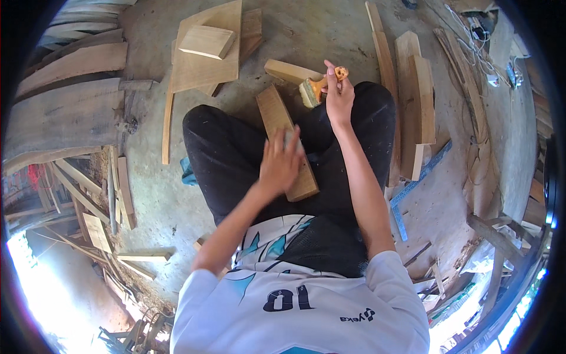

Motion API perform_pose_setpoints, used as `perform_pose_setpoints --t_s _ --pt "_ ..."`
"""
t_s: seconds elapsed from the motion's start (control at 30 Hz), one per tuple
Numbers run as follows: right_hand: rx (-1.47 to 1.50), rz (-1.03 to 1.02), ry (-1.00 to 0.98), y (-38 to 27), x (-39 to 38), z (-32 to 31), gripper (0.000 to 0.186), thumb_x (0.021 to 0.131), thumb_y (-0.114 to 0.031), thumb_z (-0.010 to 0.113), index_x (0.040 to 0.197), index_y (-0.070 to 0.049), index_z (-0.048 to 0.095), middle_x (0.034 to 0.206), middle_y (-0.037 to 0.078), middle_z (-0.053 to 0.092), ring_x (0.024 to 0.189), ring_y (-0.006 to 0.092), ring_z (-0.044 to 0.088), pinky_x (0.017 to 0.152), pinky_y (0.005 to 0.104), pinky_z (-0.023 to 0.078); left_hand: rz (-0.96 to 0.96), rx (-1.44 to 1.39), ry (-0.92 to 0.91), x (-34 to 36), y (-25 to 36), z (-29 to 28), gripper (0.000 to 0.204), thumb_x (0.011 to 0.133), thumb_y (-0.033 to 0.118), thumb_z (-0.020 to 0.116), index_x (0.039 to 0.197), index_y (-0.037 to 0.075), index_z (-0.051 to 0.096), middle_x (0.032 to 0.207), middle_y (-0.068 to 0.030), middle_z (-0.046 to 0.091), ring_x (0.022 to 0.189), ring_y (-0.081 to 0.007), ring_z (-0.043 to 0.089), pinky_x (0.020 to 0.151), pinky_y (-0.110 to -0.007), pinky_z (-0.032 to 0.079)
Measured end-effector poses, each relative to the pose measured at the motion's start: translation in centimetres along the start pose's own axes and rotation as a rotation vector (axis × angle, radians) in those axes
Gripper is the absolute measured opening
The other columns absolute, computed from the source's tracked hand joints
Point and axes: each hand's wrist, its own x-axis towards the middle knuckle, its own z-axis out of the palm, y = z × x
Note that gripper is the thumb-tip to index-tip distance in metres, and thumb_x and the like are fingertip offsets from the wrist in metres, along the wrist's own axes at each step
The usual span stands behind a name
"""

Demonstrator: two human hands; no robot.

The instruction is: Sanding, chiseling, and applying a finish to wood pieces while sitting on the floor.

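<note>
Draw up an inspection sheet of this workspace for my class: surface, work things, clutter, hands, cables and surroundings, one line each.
Surface: grey floor, stained and dusty in places.
Work things: wooden block at the seated person's lap; brush with pale bristles and orange handle.
Clutter: flat board ahead with a short block on top; long boards beyond the right knee, blue square near them.
Hands: left hand over the wooden block, blurred; right hand grips the brush.
Cables: white cables at upper right; where they lead cannot be told.
Surroundings: wide planks at left, strong light lower left.
</note>
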Motion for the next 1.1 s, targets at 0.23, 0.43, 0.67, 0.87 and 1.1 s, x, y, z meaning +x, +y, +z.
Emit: perform_pose_setpoints --t_s 0.23,0.43,0.67,0.87,1.1 --pt "0.036 -0.131 -0.041 -0.6 -0.6 2.4 0.033 0.1 -0.027 0.057 0.117 -0.001 0.066 0.098 0.008 0.068 0.074 0.0089 0.062 0.061 0.0235 0.054 -0.358 0.133 -0.017 13.5 -12.2 3.3 0.057 0.1 0.043 0.037 0.151 0.017 0.029 0.146 -0.0272 0.035 0.136 -0.0465 0.034 0.107 -0.06 0.033" --pt "-0.054 -0.134 -0.221 -0.8 -0.9 0.3 0.026 0.098 -0.015 0.058 0.116 0.003 0.064 0.113 0.007 0.069 0.089 0.0082 0.064 0.072 0.0238 0.057 -0.037 0.068 -0.021 4.8 -3.4 1.1 0.057 0.096 0.04 0.049 0.145 0.011 0.041 0.139 -0.0244 0.045 0.128 -0.0422 0.044 0.106 -0.049 0.037" --pt "0.065 -0.173 -0.464 -2.5 -1.7 2.7 0.022 0.095 -0.004 0.059 0.113 0.007 0.065 0.11 0.012 0.069 0.099 0.0116 0.065 0.085 0.0261 0.054 0.193 -0.191 -0.034 -5.0 3.5 -5.1 0.059 0.094 0.046 0.053 0.144 0.015 0.042 0.151 -0.0203 0.034 0.141 -0.0372 0.031 0.115 -0.049 0.027" --pt "-0.31 -0.355 -0.709 -2.4 -0.1 7.2 0.025 0.095 -0.012 0.061 0.112 0.006 0.066 0.102 0.015 0.072 0.091 0.0164 0.069 0.083 0.0285 0.054 0.3 -0.331 -0.033 -3.7 1.0 -4.8 0.064 0.091 0.052 0.056 0.141 0.015 0.045 0.149 -0.0178 0.037 0.141 -0.0348 0.031 0.117 -0.047 0.024" --pt "-0.253 -0.189 -0.8 -1.0 -0.4 10.2 0.026 0.094 -0.019 0.062 0.106 0.003 0.069 0.08 0.018 0.07 0.073 0.0181 0.07 0.063 0.0334 0.052 0.298 -0.353 -0.023 -4.1 0.6 -3.9 0.065 0.092 0.055 0.055 0.144 0.017 0.042 0.15 -0.0171 0.035 0.142 -0.035 0.028 0.118 -0.047 0.021"
